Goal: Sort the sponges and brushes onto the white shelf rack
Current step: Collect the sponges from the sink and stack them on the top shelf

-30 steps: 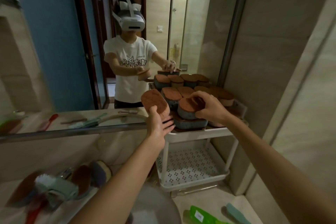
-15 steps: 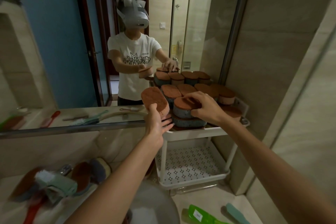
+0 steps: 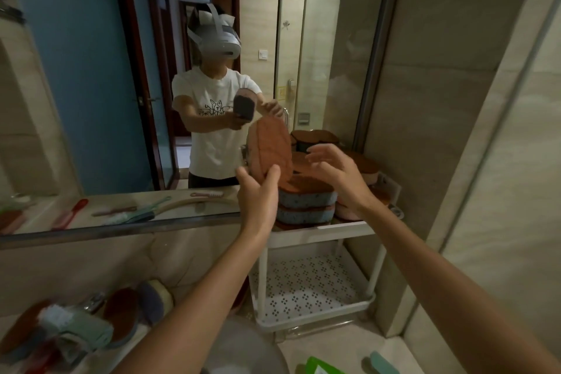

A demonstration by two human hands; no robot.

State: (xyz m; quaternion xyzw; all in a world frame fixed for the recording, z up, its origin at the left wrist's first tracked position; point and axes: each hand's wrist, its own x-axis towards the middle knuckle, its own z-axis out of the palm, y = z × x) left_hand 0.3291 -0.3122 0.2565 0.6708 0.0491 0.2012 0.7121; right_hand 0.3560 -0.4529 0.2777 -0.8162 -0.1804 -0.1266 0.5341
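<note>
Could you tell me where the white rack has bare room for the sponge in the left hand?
The lower perforated tier, between the white posts, lies bare. The top tier is crowded with stacked sponges. The left hand holds the sponge upright.

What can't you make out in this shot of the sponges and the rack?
All in the head view:
The sponge in the left hand hides the part of the rack behind it.
The right hand covers some stacked sponges.
The green item is cut off by the bottom edge.
The brushes, lower left, are blurred.

Left grip point(image 3: 259, 197) holds sponge point(image 3: 271, 146) upright; right grip point(image 3: 340, 179) spread beside.
</note>
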